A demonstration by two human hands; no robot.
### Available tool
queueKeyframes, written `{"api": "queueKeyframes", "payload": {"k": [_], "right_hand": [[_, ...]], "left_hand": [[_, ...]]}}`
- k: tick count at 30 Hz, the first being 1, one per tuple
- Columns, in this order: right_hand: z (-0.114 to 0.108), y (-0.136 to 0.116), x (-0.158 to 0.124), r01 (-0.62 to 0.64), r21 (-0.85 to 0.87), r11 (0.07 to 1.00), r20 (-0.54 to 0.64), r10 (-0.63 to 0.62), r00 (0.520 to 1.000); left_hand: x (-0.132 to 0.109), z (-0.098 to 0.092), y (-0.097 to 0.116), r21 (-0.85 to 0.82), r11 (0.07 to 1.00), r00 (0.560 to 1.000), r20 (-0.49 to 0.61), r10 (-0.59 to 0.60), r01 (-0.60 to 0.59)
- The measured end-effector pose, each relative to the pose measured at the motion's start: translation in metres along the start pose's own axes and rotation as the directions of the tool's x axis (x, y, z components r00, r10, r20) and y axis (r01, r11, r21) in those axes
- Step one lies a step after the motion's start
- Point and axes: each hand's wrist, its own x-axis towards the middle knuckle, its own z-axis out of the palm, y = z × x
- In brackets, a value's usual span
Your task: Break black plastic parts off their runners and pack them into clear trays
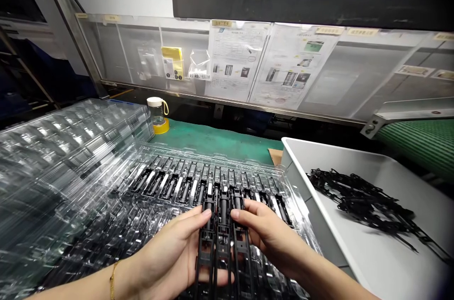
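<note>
Two hands share the black frame [222,243] at six o'clock, above the clear tray [184,152]: our left hand [170,255] clasps its left rail, our right hand [267,231] pinches the right. We judge a level, even grip would stop it twisting.

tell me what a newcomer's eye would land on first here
At bottom centre, the left hand and right hand grip a set of long black frames over a clear tray whose far row is filled with black parts. A glinting stack of clear trays rises at left. At right, a white bin holds a tangle of black pieces.
</note>
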Motion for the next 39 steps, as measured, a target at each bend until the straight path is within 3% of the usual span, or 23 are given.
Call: {"api": "queueKeyframes", "payload": {"k": [14,20,23,25,29,33,39], "right_hand": [[0.0,-0.001,-0.001,-0.009,-0.037,0.999,0.025,0.01,1.0],[0.001,-0.003,-0.003,0.03,-0.069,0.997,-0.006,-0.031,1.0],[0.002,-0.003,-0.008,0.141,-0.193,0.971,0.002,-0.143,0.99],[0.004,-0.004,-0.012,0.257,-0.301,0.918,0.015,-0.265,0.964],[0.005,-0.008,-0.021,0.465,-0.475,0.747,0.154,-0.45,0.88],[0.006,-0.011,-0.024,0.58,-0.537,0.612,0.262,-0.533,0.805],[0.006,-0.01,-0.022,0.621,-0.553,0.556,0.3,-0.563,0.77]], "left_hand": [[-0.001,0.002,-0.001,0.008,1.0,1.0,-0.031,-0.002,0.003],[-0.005,0.004,0.001,0.242,0.969,0.999,-0.007,0.05,-0.047],[-0.005,0.003,-0.002,0.502,0.846,0.975,-0.025,0.221,-0.179],[-0.005,0.003,-0.005,0.661,0.692,0.922,0.0,0.388,-0.291],[-0.006,0.004,-0.008,0.761,0.488,0.83,0.117,0.545,-0.428],[-0.004,0.003,-0.009,0.752,0.413,0.796,0.239,0.556,-0.514],[-0.003,-0.001,-0.011,0.74,0.377,0.762,0.275,0.586,-0.557]]}}
